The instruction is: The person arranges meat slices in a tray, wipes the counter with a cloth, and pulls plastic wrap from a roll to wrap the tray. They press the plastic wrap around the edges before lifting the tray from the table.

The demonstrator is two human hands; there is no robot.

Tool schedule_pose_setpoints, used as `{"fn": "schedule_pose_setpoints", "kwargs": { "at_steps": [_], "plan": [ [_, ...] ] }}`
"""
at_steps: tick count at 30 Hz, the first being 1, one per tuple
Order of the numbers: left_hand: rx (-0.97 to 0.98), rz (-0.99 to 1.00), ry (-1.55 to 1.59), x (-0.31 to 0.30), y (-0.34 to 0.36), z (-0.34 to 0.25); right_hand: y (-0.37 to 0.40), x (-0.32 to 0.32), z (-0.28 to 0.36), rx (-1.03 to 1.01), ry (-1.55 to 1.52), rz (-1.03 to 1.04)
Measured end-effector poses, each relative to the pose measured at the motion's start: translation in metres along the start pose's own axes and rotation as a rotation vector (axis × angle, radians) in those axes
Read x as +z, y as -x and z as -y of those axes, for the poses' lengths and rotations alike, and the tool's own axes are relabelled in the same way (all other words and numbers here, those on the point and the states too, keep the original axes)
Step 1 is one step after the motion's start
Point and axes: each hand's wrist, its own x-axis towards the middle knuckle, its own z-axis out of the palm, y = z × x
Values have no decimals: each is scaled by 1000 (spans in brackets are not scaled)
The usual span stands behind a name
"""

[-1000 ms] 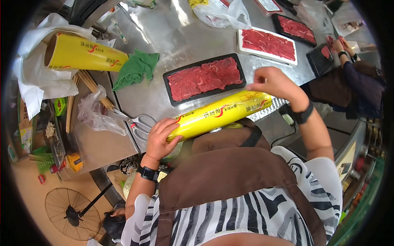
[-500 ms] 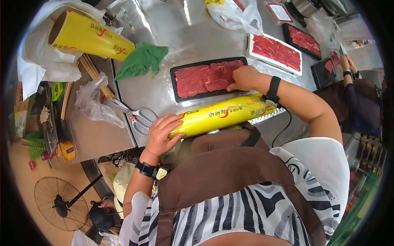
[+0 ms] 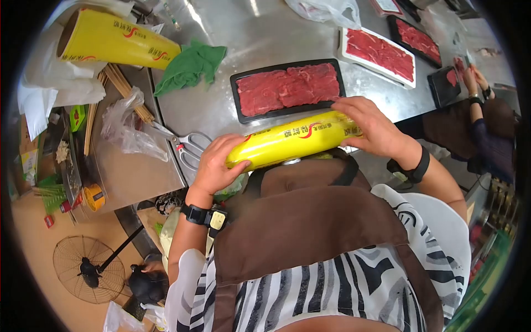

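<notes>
A yellow roll of cling film [image 3: 296, 138] with printed lettering lies across the near table edge, in front of my apron. My left hand [image 3: 217, 163] is wrapped round its left end, thumb on the near side. At the other end, my right hand [image 3: 373, 124] grips the roll with fingers over the top and thumb below. Just beyond the roll, a black tray [image 3: 239, 105] sits flat on the metal table. Slices of red meat [image 3: 290, 86] fill that tray, and neither hand touches them.
Scissors [image 3: 191, 145] lie left of my left hand, near a green cloth [image 3: 191, 66] and a large yellow roll [image 3: 119, 40]. A white meat tray [image 3: 379, 55] and a black meat tray [image 3: 415, 40] stand at the back right. A co-worker's hands [image 3: 474, 80] are at far right.
My right hand has left the meat in the black tray and come down onto the right end of the cling film roll. My left hand stays on the left end.
</notes>
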Motion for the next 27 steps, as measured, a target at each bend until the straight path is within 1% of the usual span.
{"fn": "schedule_pose_setpoints", "kwargs": {
  "at_steps": [1,3,4,6,7,9,10,11,13,14,15,17,18,19,21,22,23,25,26,27],
  "plan": [
    [12,0,2,-2,-2,-3,7,0,-7,6,9,-7],
    [-33,85,-71,-5,-8,-13,20,-2,-14,128,89,-12],
    [-13,88,-60,-3,-12,-19,28,-1,-18,145,102,-19],
    [29,97,-106,0,-22,-27,40,7,-25,50,141,-105],
    [48,97,-109,4,-28,-28,45,12,-32,58,151,-120],
    [52,162,6,14,-43,-32,52,20,-45,-55,136,-159],
    [68,231,22,17,-52,-38,52,24,-47,-87,126,-233],
    [85,228,13,21,-61,-43,52,29,-52,-87,137,-249],
    [130,293,86,32,-78,-52,50,31,-59,-208,214,-351],
    [183,297,75,37,-87,-54,50,31,-58,-232,247,-396],
    [195,294,67,44,-96,-57,50,32,-57,-233,257,-408],
    [232,351,24,58,-109,-60,48,38,-56,-224,169,-420],
    [293,329,-13,68,-113,-61,45,40,-51,-181,109,-513],
    [299,326,-22,75,-117,-65,45,44,-47,-185,113,-523],
    [297,328,13,86,-124,-73,45,55,-46,337,-444,-499],
    [280,270,3,93,-127,-74,41,59,-48,302,-581,-528],
    [285,265,-5,97,-130,-71,41,59,-48,294,-579,-534],
    [264,230,21,100,-136,-70,39,55,-40,354,-814,-537],
    [264,229,18,101,-135,-69,39,53,-40,351,-815,-537],
    [215,203,39,97,-133,-73,40,52,-39,350,-879,-550]
  ]
}}
